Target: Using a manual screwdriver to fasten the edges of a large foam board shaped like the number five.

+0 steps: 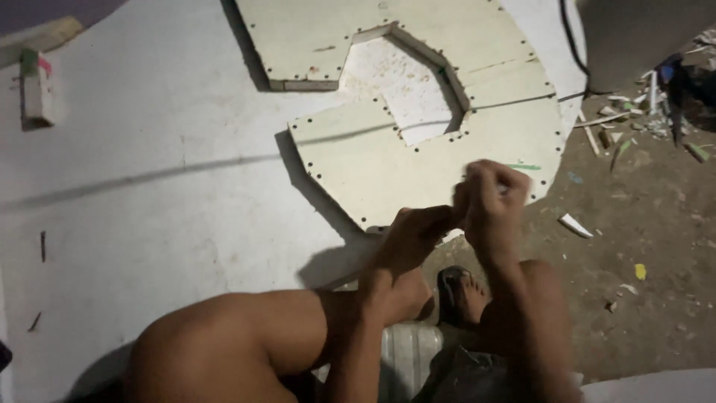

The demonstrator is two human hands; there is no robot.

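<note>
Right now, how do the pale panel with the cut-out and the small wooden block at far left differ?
The panel is broad, flat and thin, edged with dark dots; the block is small and chunky. The panel has an angular cut-out; the block is solid, with green and pink marks on top. Both lie on the white surface.

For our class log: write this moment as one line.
left hand: meets right | right hand: closed, contents unclear | under: pale board | floor: scraps
</note>
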